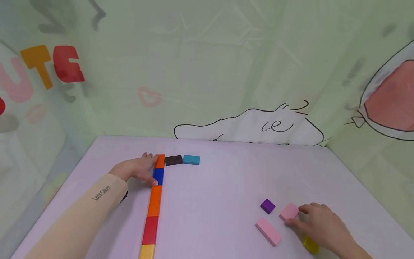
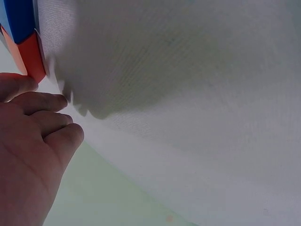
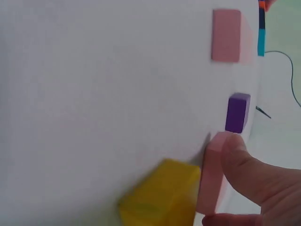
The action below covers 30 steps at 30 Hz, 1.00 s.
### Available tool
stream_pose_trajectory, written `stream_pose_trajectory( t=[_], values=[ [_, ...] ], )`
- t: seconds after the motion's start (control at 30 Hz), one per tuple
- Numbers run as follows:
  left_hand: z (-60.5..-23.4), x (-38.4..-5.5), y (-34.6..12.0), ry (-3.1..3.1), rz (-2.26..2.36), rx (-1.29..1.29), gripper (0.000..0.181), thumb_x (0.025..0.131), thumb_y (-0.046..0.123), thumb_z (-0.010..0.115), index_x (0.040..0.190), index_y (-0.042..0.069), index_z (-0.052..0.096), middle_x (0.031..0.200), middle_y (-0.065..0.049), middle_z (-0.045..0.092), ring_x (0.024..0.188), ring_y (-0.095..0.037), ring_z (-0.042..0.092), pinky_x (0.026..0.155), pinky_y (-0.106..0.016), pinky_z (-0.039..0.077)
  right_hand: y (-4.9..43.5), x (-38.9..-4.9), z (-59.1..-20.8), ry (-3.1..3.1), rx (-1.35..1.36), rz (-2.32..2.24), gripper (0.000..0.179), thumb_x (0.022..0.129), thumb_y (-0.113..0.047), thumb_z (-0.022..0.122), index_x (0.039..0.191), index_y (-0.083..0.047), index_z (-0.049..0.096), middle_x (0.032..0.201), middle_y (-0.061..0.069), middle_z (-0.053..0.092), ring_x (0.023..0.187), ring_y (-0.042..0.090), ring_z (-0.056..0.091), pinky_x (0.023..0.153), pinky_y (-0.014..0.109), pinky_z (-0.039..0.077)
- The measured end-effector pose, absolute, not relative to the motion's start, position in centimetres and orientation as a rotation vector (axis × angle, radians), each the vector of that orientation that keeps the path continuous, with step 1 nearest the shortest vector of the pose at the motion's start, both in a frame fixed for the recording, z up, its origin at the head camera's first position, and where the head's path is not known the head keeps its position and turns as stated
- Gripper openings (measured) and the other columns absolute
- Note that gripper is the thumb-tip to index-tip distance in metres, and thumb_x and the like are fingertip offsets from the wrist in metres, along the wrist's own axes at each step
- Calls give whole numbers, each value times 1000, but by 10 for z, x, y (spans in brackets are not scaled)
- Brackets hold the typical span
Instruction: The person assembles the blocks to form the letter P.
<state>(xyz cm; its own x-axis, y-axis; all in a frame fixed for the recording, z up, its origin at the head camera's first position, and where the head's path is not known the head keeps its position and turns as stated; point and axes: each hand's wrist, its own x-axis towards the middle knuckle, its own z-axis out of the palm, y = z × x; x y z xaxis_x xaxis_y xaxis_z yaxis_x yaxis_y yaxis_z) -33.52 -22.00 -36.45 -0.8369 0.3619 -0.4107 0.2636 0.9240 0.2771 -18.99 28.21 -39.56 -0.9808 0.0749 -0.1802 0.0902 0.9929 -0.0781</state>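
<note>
My left hand (image 1: 137, 169) rests at the far end of a column of blocks, index fingertip at an orange block (image 1: 160, 162) and thumb on the near end of a blue block (image 1: 158, 176). The left wrist view shows a fingertip right at the orange block (image 2: 31, 59), with the other fingers loosely bent. On the right, my right hand (image 1: 323, 225) pinches a pink block (image 1: 289, 211) between thumb and fingers; its thumb lies along the pink block (image 3: 214, 174) in the right wrist view. A yellow block (image 1: 311, 245) lies partly hidden beneath that hand.
Nearer in the column are another orange block (image 1: 155, 201), a red block (image 1: 150, 230) and a light yellow block (image 1: 147, 251). A dark brown block (image 1: 174, 160) and a teal block (image 1: 191, 160) extend rightward from its far end. A purple block (image 1: 267, 206) and second pink block (image 1: 268, 231) lie nearby.
</note>
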Motion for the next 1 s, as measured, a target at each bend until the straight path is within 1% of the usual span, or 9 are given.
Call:
stream_pose_trajectory(
  t=[0.23, 0.43, 0.67, 0.83, 1.0],
  values=[
    [-363, -334, -220, 2618, 289, 442, 102, 88, 31, 79, 160, -7, 18, 165, -35, 16, 155, -53, 8, 125, -66, 14, 295, -230, -386, 2906, -57, -275, 72, 80, -49, 83, 121, 8, 68, 109, 20, 72, 102, 41, 64, 89, 58, 57],
    [-364, -335, -219, 2618, 290, 442, 102, 88, 32, 79, 160, -7, 18, 165, -35, 15, 155, -53, 8, 125, -66, 14, 292, -265, -377, 2897, -283, -303, 63, 82, -35, 85, 124, 8, 68, 106, 13, 71, 98, 33, 65, 86, 52, 59],
    [-364, -335, -216, 2613, 294, 438, 102, 88, 32, 79, 160, -6, 18, 166, -33, 15, 155, -52, 8, 125, -66, 15, 250, -295, -369, 2862, -352, -333, 64, 83, -32, 84, 129, 9, 65, 111, 18, 70, 102, 33, 65, 92, 52, 58],
    [-363, -334, -216, 2616, 287, 446, 101, 88, 32, 79, 160, -7, 18, 166, -34, 15, 155, -52, 8, 125, -66, 14, 209, -312, -367, 2848, -477, -359, 62, 85, -29, 84, 130, 9, 64, 110, 16, 69, 96, 25, 62, 86, 44, 57],
    [-362, -333, -215, 2612, 292, 435, 101, 89, 32, 78, 160, -6, 17, 166, -33, 15, 156, -51, 7, 125, -66, 13, 176, -326, -371, 2846, -606, -390, 63, 88, -31, 79, 135, 7, 62, 109, 14, 67, 94, 22, 59, 84, 38, 53]
  ],
)
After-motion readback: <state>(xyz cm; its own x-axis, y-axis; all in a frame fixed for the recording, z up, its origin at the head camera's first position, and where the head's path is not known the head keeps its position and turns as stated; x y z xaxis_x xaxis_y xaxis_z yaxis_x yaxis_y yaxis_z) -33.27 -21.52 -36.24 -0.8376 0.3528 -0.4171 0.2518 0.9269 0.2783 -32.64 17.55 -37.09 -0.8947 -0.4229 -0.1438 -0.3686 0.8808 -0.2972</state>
